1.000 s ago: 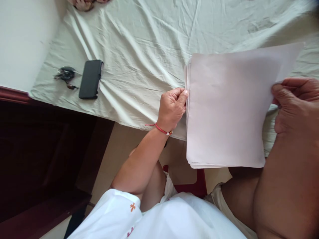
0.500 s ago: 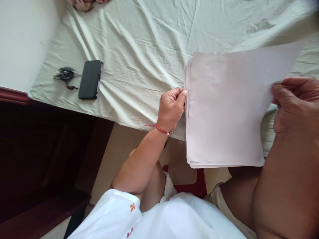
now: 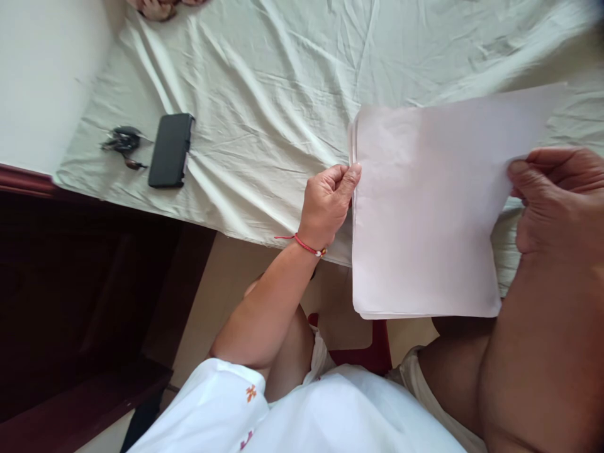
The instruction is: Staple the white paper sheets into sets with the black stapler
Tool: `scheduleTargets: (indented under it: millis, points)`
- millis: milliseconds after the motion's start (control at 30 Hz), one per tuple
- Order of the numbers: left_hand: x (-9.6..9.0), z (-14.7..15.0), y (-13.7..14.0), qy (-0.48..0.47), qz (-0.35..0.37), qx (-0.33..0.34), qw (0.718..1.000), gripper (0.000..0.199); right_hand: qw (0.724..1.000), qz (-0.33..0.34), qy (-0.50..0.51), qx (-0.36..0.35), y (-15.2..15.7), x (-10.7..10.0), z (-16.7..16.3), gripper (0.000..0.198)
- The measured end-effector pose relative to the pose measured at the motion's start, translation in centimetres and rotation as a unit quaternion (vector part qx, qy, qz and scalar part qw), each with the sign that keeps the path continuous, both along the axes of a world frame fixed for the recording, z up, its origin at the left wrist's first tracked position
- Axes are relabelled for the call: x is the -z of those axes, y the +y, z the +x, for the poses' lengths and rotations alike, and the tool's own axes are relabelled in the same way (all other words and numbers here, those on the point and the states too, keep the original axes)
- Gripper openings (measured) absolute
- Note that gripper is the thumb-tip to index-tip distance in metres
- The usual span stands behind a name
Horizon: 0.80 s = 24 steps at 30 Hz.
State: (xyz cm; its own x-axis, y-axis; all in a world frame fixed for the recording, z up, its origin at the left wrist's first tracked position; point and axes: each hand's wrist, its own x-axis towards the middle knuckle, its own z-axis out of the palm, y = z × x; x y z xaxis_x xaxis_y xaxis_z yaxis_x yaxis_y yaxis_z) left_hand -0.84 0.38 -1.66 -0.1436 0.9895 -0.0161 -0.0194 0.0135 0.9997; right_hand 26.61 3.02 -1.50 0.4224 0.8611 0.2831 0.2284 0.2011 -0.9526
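Your left hand [image 3: 328, 198] is pinching the left edge of the paper stack [image 3: 425, 226], thumb lying on top. Your right hand [image 3: 550, 192] is gripping the stack's right edge between thumb and bent fingers; how many sheets it is catching, you cannot tell from here. A red cord bracelet [image 3: 306, 244] is circling your left wrist, just beside the stack. The paper is facing up blank, its lower corners rounding, its right side bending, its far right corner spreading outward past your right thumb. More sheet edges are showing along its left side and bottom.

The stack is overlapping the near edge of a surface that a pale green cloth [image 3: 264, 107] is covering. Beyond the stack and to its left, that cloth is running in long creases. Well to the stack's left, a black phone-like case [image 3: 170, 151] is lying flat, with a small dark bundle [image 3: 123, 141] sitting just past it. Farther off, up and left of the stack, a brownish-pink object [image 3: 158, 7] is poking into view, partly cut off. A white wall [image 3: 51, 82] is standing farthest left of the stack. Dark reddish wood [image 3: 70, 283] is filling the space below that wall. Beneath the stack, a red piece [image 3: 383, 346] is showing over the tan floor [image 3: 202, 302].
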Motion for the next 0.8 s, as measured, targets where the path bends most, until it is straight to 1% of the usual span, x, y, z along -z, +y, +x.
scheduleTargets:
  millis: [167,300,467,667,733,800]
  points:
    - [-0.18,0.02,-0.03,-0.003,-0.025,0.011,1.0,0.053,1.0,-0.002,-0.001,0.002,-0.09,-0.11,-0.13,0.018]
    - [-0.07,-0.05,-0.01,0.006,-0.015,0.015,1.0,0.056,1.0,-0.012,-0.019,0.007,-0.16,-0.11,-0.15,0.018]
    - [0.12,-0.15,0.04,0.018,-0.008,0.022,1.0,0.058,1.0,-0.013,-0.018,0.009,-0.26,-0.39,-0.47,0.017]
    - [0.33,-0.27,0.02,-0.003,-0.018,0.031,0.999,0.06,1.0,-0.017,-0.006,0.009,-0.35,-0.38,-0.76,0.018]
    - [0.37,-0.26,-0.01,-0.005,-0.013,0.03,0.999,0.059,0.999,-0.029,-0.026,0.004,-0.43,-0.21,-0.55,0.018]
    - [0.42,-0.25,-0.01,-0.009,-0.012,0.023,1.0,0.059,0.996,-0.064,-0.054,-0.023,-0.56,-0.05,-0.15,0.026]
